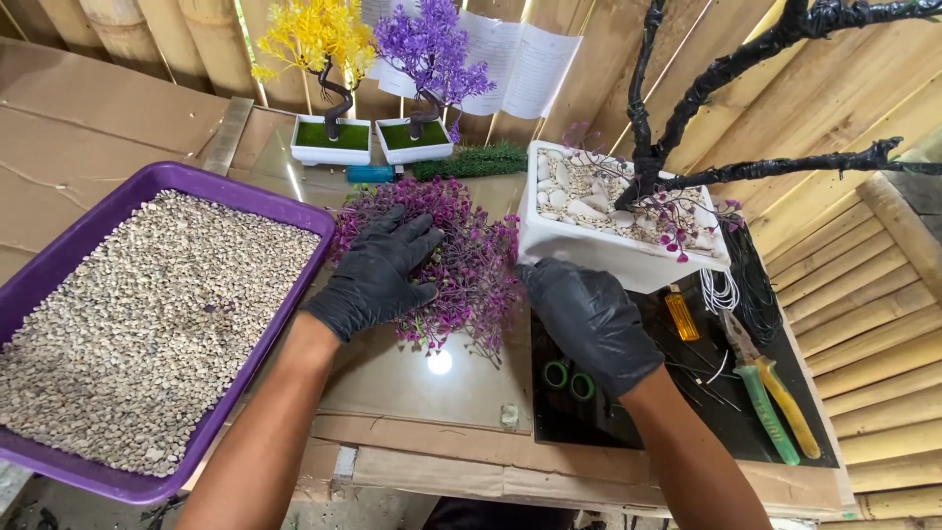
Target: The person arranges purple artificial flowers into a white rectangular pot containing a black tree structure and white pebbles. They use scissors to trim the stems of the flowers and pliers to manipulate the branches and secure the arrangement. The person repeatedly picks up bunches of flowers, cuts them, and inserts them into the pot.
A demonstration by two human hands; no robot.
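Observation:
My left hand (378, 273), in a black glove, lies with fingers spread on a pile of purple artificial foliage (461, 255) at the middle of the table. My right hand (589, 319), also gloved in black, holds the near left corner of a white rectangular pot (599, 250) and tilts it. White pebbles fill the pot, and a black wrapped tree trunk (653, 128) with bare branches rises from it. A few small purple sprigs (677, 221) cling near the trunk's base.
A purple tray (245, 201) full of small gravel sits at the left. Two small finished trees, yellow (319, 44) and purple (427, 49), stand in white pots at the back. Pliers (770, 393), a small amber bottle (682, 314), wire coils and green rings (569, 378) lie at the right.

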